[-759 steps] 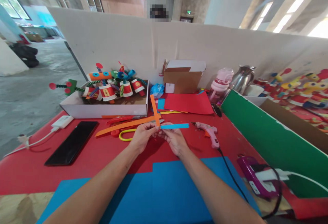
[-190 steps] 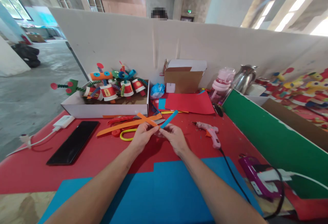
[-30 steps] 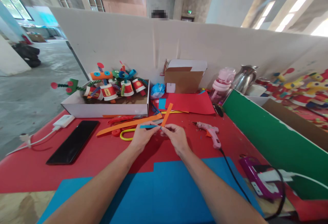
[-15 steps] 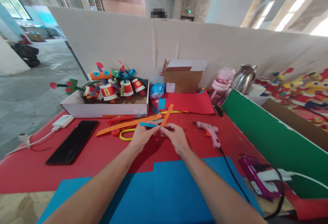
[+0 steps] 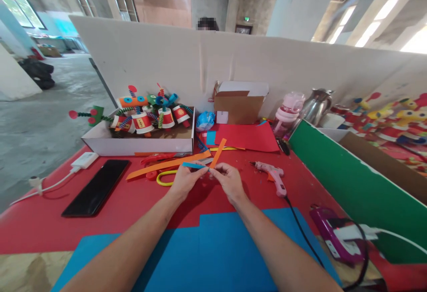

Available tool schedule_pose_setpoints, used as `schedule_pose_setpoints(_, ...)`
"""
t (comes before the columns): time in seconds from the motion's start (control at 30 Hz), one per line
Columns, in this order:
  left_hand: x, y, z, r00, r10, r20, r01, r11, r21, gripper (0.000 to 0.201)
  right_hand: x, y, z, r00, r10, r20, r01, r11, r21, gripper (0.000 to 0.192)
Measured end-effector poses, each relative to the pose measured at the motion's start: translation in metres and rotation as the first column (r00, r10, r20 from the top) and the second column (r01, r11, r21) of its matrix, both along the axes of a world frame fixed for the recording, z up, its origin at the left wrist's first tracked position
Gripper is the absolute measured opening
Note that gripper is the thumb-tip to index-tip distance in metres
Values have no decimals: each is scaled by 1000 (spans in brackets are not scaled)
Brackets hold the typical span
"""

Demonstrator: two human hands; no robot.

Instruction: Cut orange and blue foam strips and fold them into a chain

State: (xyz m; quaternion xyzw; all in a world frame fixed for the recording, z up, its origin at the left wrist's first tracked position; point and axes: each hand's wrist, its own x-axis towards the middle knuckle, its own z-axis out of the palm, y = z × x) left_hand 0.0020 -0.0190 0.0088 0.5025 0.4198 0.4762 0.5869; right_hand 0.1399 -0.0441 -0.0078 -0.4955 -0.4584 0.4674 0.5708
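My left hand (image 5: 187, 180) pinches a short blue paper strip (image 5: 193, 165) that points left. Fingertip to fingertip with it, my right hand (image 5: 228, 178) pinches the point where an orange paper strip (image 5: 218, 153) meets the blue one; the orange strip slants up and away. The joined ends are partly covered by the fingertips. Left of my hands lie a longer orange paper strip (image 5: 160, 167) and scissors with a yellow handle (image 5: 163, 178). A pink hot glue gun (image 5: 273, 176) rests to the right of my right hand.
Blue paper sheets (image 5: 207, 256) lie under my forearms. A black phone (image 5: 96, 189) is at left. Behind stand a white box (image 5: 140, 146) with paper-cup figures, a cardboard box (image 5: 238, 107) and a pink bottle (image 5: 288, 109). At right are a green-sided box (image 5: 350, 189) and a purple power strip (image 5: 336, 234).
The whole view has shifted slightly downward in the picture as my head moved. Both hands keep their pinch on the strips, with hardly any movement.
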Motion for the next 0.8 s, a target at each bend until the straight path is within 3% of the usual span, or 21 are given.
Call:
schedule_pose_setpoints(0.27,0,-2,1,1000,-17,16,16,999,28,22,0,-3,4,996,-16,82,15,1000,8,21)
schedule_pose_setpoints(0.4,-1,-3,2,1000,-3,25,4,999,-35,27,1,-4,7,996,-31,89,32,999,-2,21)
schedule_pose_setpoints(0.53,-4,0,4,997,58,53,-53,994,-91,32,3,-4,10,997,-55,55,57,998,-39,22)
schedule_pose_setpoints(0.73,-15,11,10,958,174,229,-176,984,-11,29,5,0,11,988,-132,-74,128,990,-62,25)
schedule_pose_setpoints(0.8,-16,10,12,950,163,268,-168,986,-4,29,4,0,10,974,-165,-155,156,985,-74,27)
